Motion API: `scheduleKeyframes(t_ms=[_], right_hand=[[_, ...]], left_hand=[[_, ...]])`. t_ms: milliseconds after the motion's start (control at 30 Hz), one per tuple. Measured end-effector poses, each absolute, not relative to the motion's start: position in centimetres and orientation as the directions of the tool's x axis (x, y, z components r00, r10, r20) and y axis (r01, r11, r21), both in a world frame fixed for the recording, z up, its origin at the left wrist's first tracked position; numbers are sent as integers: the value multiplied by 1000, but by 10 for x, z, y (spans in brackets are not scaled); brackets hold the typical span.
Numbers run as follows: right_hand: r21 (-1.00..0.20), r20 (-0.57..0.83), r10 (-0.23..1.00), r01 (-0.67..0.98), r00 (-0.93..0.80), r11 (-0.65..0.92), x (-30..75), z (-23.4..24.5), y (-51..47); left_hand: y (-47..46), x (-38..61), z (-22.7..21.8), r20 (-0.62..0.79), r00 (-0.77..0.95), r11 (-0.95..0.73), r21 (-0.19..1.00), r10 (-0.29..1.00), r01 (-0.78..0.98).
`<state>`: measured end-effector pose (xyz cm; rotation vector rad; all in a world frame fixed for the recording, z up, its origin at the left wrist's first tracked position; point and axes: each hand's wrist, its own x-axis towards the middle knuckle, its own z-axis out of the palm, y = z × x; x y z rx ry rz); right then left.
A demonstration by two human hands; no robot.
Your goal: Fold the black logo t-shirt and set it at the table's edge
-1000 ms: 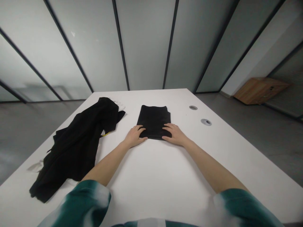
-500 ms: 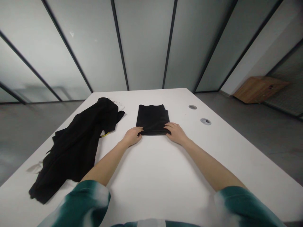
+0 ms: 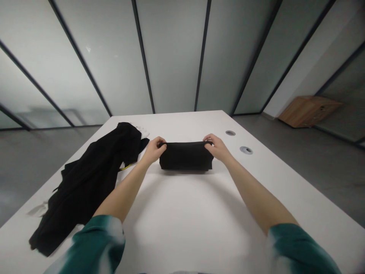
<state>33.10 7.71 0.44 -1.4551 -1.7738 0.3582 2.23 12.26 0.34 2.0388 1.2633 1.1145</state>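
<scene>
A folded black garment [image 3: 186,156] hangs between my two hands above the middle of the white table [image 3: 182,213]. Its exact kind cannot be made out. My left hand [image 3: 154,148] pinches the upper left corner, thumb in front. At the upper right corner my right hand [image 3: 216,147] grips the same edge with thumb and fingers. The cloth faces me as a wide, low rectangle, and its lower edge is at or just over the tabletop. Both forearms reach forward, with green and white sleeves at the elbows.
A loose heap of black clothing [image 3: 85,190] lies along the table's left side, with white cloth and a yellow strip showing at its edges. Two round grommets [image 3: 246,150] are set into the right side. Behind stand frosted glass panels; a wooden cabinet [image 3: 309,110] is at far right.
Both hands have risen, lifting the near edge of the folded black garment off the table. It lay flat before and now hangs upright between them.
</scene>
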Motion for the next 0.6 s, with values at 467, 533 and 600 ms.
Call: scheduleKeyframes(t_ms=[467, 533, 600], right_hand=[[-235, 279, 947, 944, -162, 231, 292, -45, 109], [-176, 256, 918, 919, -302, 352, 286, -49, 95], [-145, 169, 918, 912, -360, 384, 283, -57, 83]], left_hand=[[130, 50, -53, 375, 364, -477, 274, 853, 835], [116, 49, -55, 289, 494, -557, 206, 820, 805], [106, 45, -59, 168, 546, -570, 186, 821, 801]])
